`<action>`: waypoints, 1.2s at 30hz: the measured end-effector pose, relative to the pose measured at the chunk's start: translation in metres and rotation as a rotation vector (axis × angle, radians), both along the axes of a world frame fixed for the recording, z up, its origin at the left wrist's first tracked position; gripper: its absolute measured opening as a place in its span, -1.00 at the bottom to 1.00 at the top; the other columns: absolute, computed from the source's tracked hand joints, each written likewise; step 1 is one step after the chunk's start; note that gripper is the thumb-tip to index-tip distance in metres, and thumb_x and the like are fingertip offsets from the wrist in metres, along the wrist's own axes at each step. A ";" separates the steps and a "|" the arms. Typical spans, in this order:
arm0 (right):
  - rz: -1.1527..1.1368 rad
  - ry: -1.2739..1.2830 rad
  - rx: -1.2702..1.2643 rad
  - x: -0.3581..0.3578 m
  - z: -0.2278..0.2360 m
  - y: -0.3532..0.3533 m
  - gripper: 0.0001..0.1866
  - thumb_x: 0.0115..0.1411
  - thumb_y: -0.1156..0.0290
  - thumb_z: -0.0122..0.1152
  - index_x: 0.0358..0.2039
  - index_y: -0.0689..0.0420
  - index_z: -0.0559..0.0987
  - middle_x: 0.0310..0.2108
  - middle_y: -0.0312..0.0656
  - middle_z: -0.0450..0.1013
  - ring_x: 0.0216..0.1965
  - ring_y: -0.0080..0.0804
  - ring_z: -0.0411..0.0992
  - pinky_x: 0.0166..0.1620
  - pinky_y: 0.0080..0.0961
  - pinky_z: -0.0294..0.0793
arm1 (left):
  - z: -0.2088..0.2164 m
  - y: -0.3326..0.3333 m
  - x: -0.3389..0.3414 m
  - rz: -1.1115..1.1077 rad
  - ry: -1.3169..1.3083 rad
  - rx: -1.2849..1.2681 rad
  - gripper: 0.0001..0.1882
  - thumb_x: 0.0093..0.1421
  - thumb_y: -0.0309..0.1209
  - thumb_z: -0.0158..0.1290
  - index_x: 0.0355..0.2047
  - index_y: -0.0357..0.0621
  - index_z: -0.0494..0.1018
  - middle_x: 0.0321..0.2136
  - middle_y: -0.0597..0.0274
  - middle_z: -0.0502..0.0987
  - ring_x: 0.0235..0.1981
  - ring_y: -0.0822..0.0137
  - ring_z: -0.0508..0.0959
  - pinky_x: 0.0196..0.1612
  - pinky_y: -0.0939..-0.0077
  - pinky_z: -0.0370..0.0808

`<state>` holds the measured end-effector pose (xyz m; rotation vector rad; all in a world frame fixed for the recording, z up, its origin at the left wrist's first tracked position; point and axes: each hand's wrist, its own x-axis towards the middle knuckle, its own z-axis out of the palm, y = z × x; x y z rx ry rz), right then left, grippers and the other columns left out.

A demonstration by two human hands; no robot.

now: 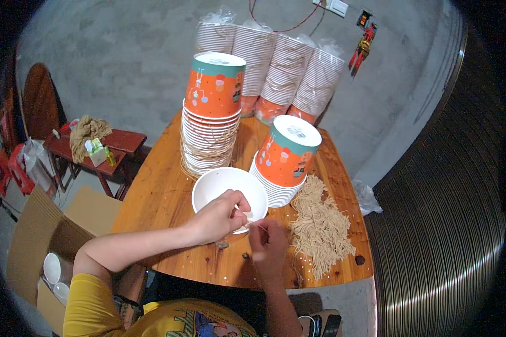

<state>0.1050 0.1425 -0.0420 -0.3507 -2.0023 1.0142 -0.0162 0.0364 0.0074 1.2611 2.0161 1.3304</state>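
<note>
I judge the white tub [215, 186] on the tabletop [158, 188] mid-work: left hand [218, 218] and right hand [268, 246], each grip pinched, apparently on cord [249, 224], at its near rim; tall stack [212, 115] already corded, cord pile [320, 230] remaining.

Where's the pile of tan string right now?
In the head view, the pile of tan string lies on the right side of the wooden table, beside the shorter stack of upside-down tubs, to the right of the right hand.

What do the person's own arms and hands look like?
The left hand and right hand wear no gloves. A short, plain yellow sleeve covers the left upper arm; no sleeve shows on the right arm.
</note>
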 end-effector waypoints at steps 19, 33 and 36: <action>-0.054 -0.112 0.634 0.010 0.018 0.013 -0.82 -0.03 0.50 0.27 -0.37 0.05 0.49 -0.47 -0.22 0.30 -0.47 -0.27 0.37 -0.48 -0.35 0.35 | 0.001 0.000 0.007 0.009 0.196 0.130 -0.72 0.10 -0.55 0.06 -0.19 -0.23 0.26 -0.38 0.16 0.32 -0.38 0.36 0.39 -0.26 0.48 0.41; 0.015 -0.151 0.476 0.014 0.029 0.011 -0.82 0.00 0.48 0.25 -0.35 0.02 0.51 -0.42 -0.20 0.33 -0.40 -0.23 0.40 -0.40 -0.35 0.40 | -0.003 0.001 0.006 0.022 0.220 0.142 -0.68 0.10 -0.55 0.09 -0.17 -0.21 0.25 -0.47 0.30 0.33 -0.42 0.50 0.36 -0.32 0.60 0.40; 0.032 -0.154 0.511 0.012 0.026 0.016 -0.83 0.00 0.47 0.26 -0.36 0.03 0.50 -0.42 -0.21 0.33 -0.40 -0.22 0.40 -0.39 -0.34 0.40 | -0.002 0.000 0.007 0.020 0.202 0.138 -0.69 0.11 -0.55 0.08 -0.16 -0.21 0.25 -0.46 0.29 0.34 -0.41 0.49 0.36 -0.30 0.59 0.40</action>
